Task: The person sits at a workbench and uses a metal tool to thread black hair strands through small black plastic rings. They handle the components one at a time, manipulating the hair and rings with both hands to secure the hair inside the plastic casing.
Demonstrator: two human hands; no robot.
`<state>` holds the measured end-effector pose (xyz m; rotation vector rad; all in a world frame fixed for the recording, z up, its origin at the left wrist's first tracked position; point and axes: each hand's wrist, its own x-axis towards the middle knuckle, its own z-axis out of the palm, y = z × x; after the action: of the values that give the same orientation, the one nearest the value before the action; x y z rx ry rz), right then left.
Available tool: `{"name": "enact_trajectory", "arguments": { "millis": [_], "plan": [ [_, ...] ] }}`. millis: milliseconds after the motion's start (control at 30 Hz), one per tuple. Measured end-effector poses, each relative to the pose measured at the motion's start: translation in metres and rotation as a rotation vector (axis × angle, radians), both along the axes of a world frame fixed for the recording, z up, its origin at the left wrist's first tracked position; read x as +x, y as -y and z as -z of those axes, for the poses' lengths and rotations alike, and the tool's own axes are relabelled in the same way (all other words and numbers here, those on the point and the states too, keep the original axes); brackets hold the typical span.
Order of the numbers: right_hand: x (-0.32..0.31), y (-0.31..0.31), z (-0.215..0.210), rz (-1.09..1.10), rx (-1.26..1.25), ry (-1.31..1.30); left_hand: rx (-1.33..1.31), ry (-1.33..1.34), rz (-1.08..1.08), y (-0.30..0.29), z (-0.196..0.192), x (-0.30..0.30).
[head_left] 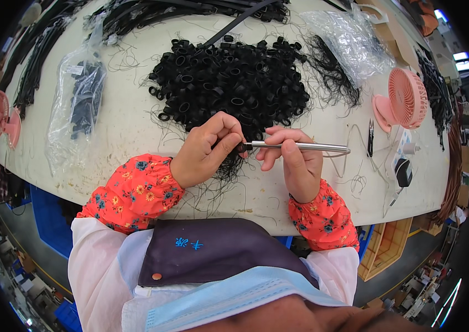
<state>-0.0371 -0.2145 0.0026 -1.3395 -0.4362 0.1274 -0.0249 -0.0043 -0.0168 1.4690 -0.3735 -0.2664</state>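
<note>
Around a pale, stained worktable (129, 110) with a curved front edge, a workshop with crates and cluttered benches bends toward the rim of the view. Just in front of the person, over the table's near half, a slim, silver, pen-shaped metal tool (323, 147) lies almost level from left to right, its narrow tip pointing left and its thick end right, very slightly lower. The right hand (298, 160) grasps its shaft between thumb and fingers. The left hand (207, 149) pinches a small black band-like piece (240, 148) at the tool's tip; the fingertips hide much of it, so its own axis cannot be told.

Just beyond the hands rises a broad heap of small black loops (234, 83), with loose black threads (226, 169) trailing below the left hand. Long black straps (190, 16) lie along the far side. Clear plastic bags (351, 39) flank the heap; a pink desk fan (406, 99) stands to the right, near dark-handled snips (370, 138) and a pale cord (351, 130).

Blue embroidered characters (188, 243) mark the dark apron (223, 254), and a white label (75, 69) shows on the left bag, its print too small to read.
</note>
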Motion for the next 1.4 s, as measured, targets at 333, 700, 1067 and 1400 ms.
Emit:
{"name": "enact_trajectory", "arguments": {
  "millis": [333,700,1067,1400],
  "plan": [
    [0.001,-0.001,0.001,0.028,0.027,0.029,-0.036,-0.024,-0.018,0.001,-0.002,0.000],
    [0.004,-0.016,0.006,0.392,-0.606,0.676,0.153,0.085,-0.037,0.002,-0.007,-0.001],
    [0.006,-0.010,-0.001,0.388,-0.620,0.718,0.161,-0.078,0.049,-0.004,-0.008,0.010],
    [0.003,-0.014,0.002,0.340,-0.562,0.617,0.016,-0.084,0.056,0.002,0.000,0.000]
  ]
}}
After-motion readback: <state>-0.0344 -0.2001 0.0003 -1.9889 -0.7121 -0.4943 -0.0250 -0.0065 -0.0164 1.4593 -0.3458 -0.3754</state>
